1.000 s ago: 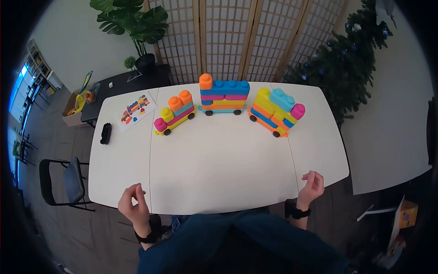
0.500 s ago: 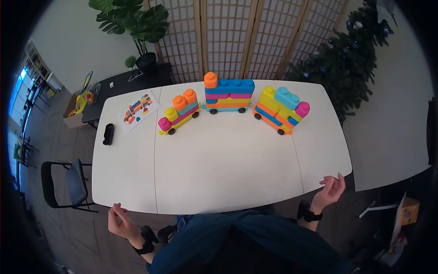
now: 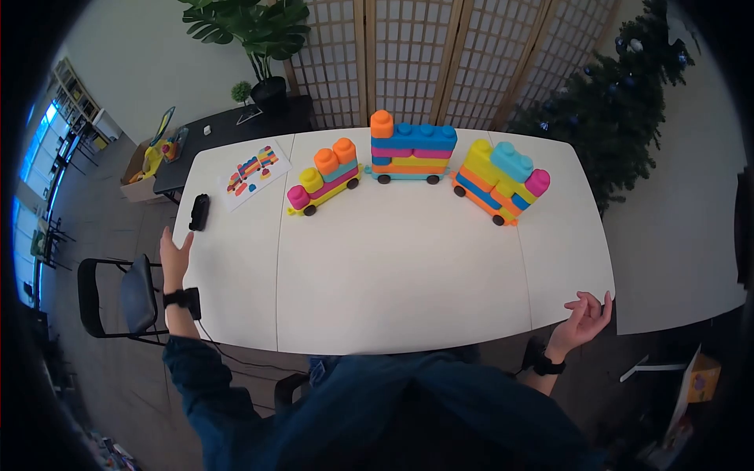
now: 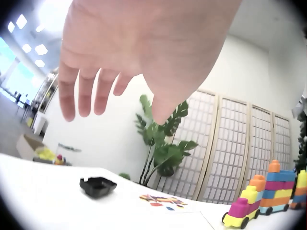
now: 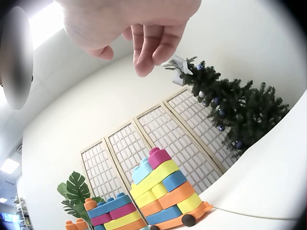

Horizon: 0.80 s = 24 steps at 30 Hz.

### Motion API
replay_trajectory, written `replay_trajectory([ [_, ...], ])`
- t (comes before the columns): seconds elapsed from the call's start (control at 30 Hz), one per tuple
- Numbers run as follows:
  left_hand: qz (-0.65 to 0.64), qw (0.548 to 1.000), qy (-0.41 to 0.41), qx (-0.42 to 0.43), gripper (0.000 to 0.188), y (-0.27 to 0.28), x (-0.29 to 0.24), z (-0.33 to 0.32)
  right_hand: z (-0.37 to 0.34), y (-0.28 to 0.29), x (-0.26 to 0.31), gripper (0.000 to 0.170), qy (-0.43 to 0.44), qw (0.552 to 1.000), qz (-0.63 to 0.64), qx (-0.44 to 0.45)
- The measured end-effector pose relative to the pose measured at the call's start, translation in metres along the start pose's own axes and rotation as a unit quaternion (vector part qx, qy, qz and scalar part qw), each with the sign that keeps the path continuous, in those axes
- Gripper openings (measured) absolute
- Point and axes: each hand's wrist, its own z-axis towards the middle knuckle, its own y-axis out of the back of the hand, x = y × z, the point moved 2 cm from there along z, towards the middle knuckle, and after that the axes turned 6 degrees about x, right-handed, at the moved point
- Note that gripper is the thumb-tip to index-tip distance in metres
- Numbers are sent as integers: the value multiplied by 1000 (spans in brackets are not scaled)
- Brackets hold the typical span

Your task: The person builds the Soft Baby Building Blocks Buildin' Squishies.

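My left hand (image 3: 175, 257) is over the table's left edge, fingers spread and holding nothing. Just beyond its fingertips lies a small black object (image 3: 199, 213), which looks like a shallow black tray (image 4: 98, 187) in the left wrist view. At the near right corner of the table my right hand (image 3: 580, 322) hovers with loosely bent fingers, nothing in them. Three wheeled cars of toy building blocks stand in an arc at the back: a low one (image 3: 324, 179) on the left, a tall blue-topped one (image 3: 414, 157) in the middle, a stepped one (image 3: 500, 184) on the right.
A printed picture sheet (image 3: 256, 173) of a block train lies at the back left of the white table (image 3: 400, 267). A folding chair (image 3: 129, 294) stands to the left. Behind are a dark side table (image 3: 212, 141), a potted plant (image 3: 269, 94), a folding screen (image 3: 408, 63) and a decorated tree (image 3: 605, 118).
My left hand has swung from the near table edge out to the left and forward, its fingers spreading, toward the black object. My right hand has shifted outward to the right. The block cars stay put.
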Motion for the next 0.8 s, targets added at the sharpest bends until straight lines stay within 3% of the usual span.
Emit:
replay_trajectory([
  [0.03,1,1000,-2,2,78,-5,-4,13,-1,1,1,48,-5,1000,7,1],
  [0.1,77,978,61,185,89,-23,-12,32,-6,6,1,40,-4,1000,-7,4],
  [0.13,75,978,55,185,89,-35,-9,38,-9,9,0,33,-2,1000,-18,7],
  [0.17,78,971,90,207,92,-48,-6,44,-12,15,-2,33,-2,1000,-22,0],
  [0.2,80,962,125,229,95,-64,-1,50,-15,22,-3,23,-8,999,-41,7],
  [0.3,53,974,94,201,90,-92,6,60,-20,30,5,9,-22,997,-77,8],
  [0.63,74,979,7,190,70,-106,4,64,-8,16,14,18,-20,989,-126,78],
  [0.8,55,977,15,205,62,-106,9,63,-4,4,16,17,14,985,-136,110],
])
